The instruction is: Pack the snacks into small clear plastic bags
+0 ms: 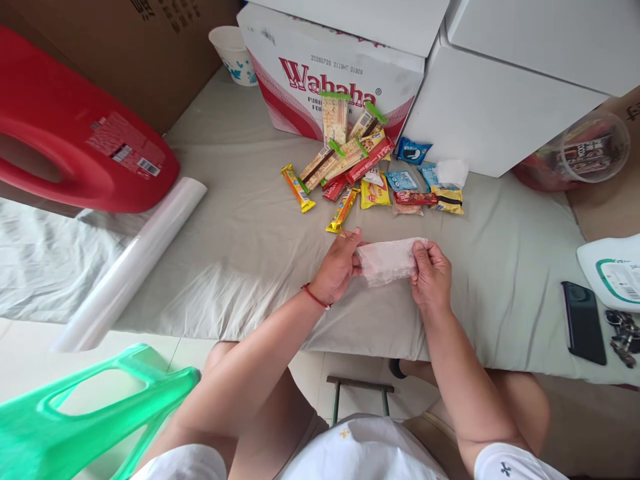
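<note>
Both my hands hold a small translucent plastic bag (pixel 387 260) above the grey cloth-covered surface (pixel 240 220). My left hand (pixel 337 267) pinches its left end, and a red string is round that wrist. My right hand (pixel 430 275) grips the bag's right end with curled fingers. Just beyond the bag lies a pile of wrapped snacks (pixel 370 173): yellow and red bars, green-edged cracker packs, blue cookie packets.
A Wahaha carton (pixel 320 67) and white boxes (pixel 490 100) stand behind the snacks, with a paper cup (pixel 233 53) at the left. A plastic film roll (pixel 135 260), red stool (pixel 75 133) and green stool (pixel 75 413) are left. A phone (pixel 583 323), keys (pixel 623 337) and a clear tub (pixel 590 150) are right.
</note>
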Demonstrator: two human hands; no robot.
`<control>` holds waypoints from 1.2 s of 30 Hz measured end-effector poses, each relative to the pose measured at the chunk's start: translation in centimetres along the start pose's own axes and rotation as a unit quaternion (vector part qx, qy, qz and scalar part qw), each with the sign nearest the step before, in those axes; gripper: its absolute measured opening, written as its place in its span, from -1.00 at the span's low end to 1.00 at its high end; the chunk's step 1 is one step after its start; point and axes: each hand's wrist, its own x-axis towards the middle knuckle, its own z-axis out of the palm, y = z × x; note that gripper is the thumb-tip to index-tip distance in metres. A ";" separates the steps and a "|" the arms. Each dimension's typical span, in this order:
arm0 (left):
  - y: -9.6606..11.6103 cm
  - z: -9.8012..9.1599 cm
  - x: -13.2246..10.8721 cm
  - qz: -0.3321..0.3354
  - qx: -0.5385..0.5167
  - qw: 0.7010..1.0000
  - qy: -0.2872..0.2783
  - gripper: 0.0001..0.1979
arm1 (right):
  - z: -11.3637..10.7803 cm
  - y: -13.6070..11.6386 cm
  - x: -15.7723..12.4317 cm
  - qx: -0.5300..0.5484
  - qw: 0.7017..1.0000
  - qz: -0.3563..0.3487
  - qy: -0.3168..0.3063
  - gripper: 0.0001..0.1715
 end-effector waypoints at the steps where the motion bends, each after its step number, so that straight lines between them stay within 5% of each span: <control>1: -0.1 0.1 -0.1 0.002 0.017 1.000 -0.012 -0.42 | 0.0 -0.1 0.1 0.001 1.000 0.002 0.003 -0.48; 5: -0.5 0.1 -0.1 0.012 0.024 0.999 -0.047 -0.35 | 0.0 -0.7 0.3 0.074 0.996 0.045 -0.003 -0.46; 11: -0.6 -0.5 1.0 0.024 0.029 0.999 0.030 -0.52 | -0.2 -1.7 0.5 0.124 0.981 0.117 -0.089 -0.43; 13: -0.7 -0.8 1.1 0.081 0.097 0.989 0.071 -0.54 | -0.3 -1.6 0.6 0.123 0.982 0.124 -0.078 -0.47; 16: -0.6 -0.9 0.7 0.290 0.264 0.908 0.147 -0.52 | -0.4 -1.6 0.6 0.119 0.984 0.116 -0.059 -0.49; 19: -0.5 -0.5 -0.1 0.421 0.370 0.827 0.044 -0.78 | -0.3 -1.6 0.2 0.096 0.986 0.110 -0.079 -0.49; 22: -0.8 0.2 -0.6 0.379 0.384 0.837 -0.090 -0.81 | -0.2 -1.5 -0.3 0.064 0.982 0.122 -0.130 -0.47; 24: -1.1 0.5 -0.6 0.327 0.360 0.866 -0.116 -0.78 | -0.2 -1.5 -0.5 0.062 0.978 0.128 -0.153 -0.48; 30: -1.6 0.2 0.1 0.228 0.279 0.931 -0.060 -0.71 | -0.3 -1.7 -0.3 0.084 0.978 0.101 -0.160 -0.58; 36: -1.7 0.2 0.0 0.259 0.329 0.908 -0.026 -0.78 | -0.1 -1.6 -0.4 0.051 0.982 0.108 -0.147 -0.51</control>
